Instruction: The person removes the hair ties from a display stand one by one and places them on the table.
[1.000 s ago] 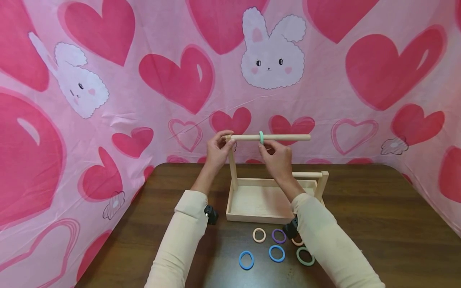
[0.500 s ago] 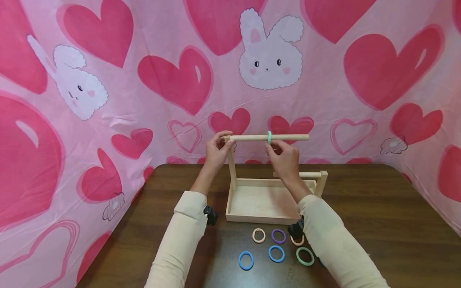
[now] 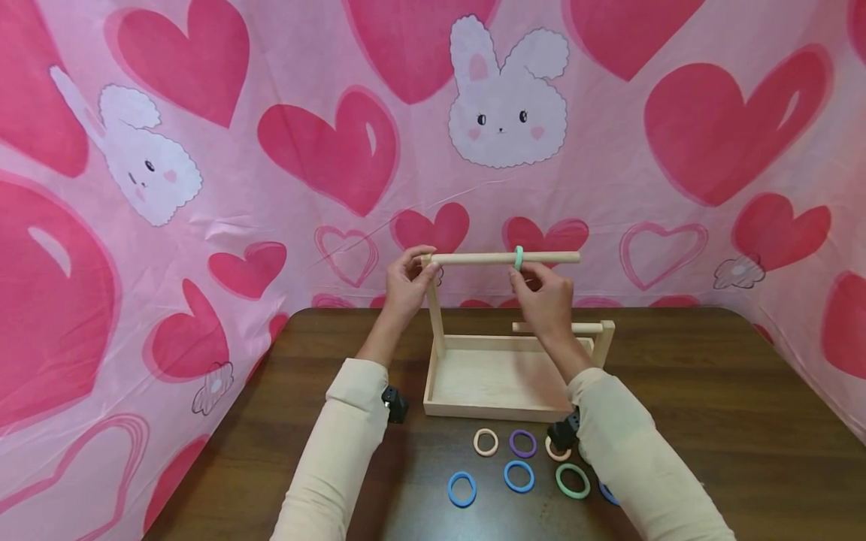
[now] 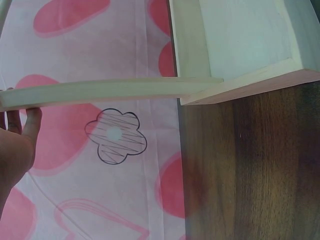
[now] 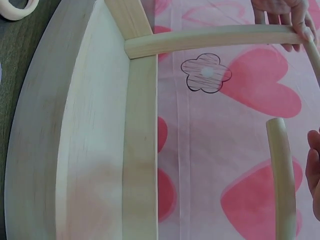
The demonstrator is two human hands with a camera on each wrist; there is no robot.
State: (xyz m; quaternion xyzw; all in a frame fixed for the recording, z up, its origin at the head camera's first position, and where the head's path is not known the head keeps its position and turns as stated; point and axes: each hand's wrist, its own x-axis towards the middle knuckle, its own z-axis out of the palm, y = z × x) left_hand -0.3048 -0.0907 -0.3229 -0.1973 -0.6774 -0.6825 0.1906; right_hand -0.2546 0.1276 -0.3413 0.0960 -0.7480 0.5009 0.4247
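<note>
A wooden stand has an open tray (image 3: 467, 412), a tall left post (image 3: 435, 312) and an upper rod (image 3: 467, 259) reaching right from the post's top. My left hand (image 3: 408, 282) grips the post's top end, where the rod joins; the left wrist view shows its fingers (image 4: 32, 125) against the post. A mint-green ring (image 3: 519, 258) encircles the upper rod, right of its middle. My right hand (image 3: 549, 300) pinches the ring's lower edge between thumb and finger. In the right wrist view that hand (image 5: 314, 170) is mostly cut off and the ring is out of sight.
A shorter lower rod (image 3: 587, 328) points left from the right post (image 3: 604, 344), behind my right forearm. Several rings lie before the tray, including a purple ring (image 3: 523, 443), a blue ring (image 3: 462, 489) and a green ring (image 3: 572, 481). My right sleeve partly covers another blue ring (image 3: 607, 494).
My right hand has moved right along the upper rod with the mint-green ring, towards the rod's free end. The left hand keeps its grip on the post's top.
</note>
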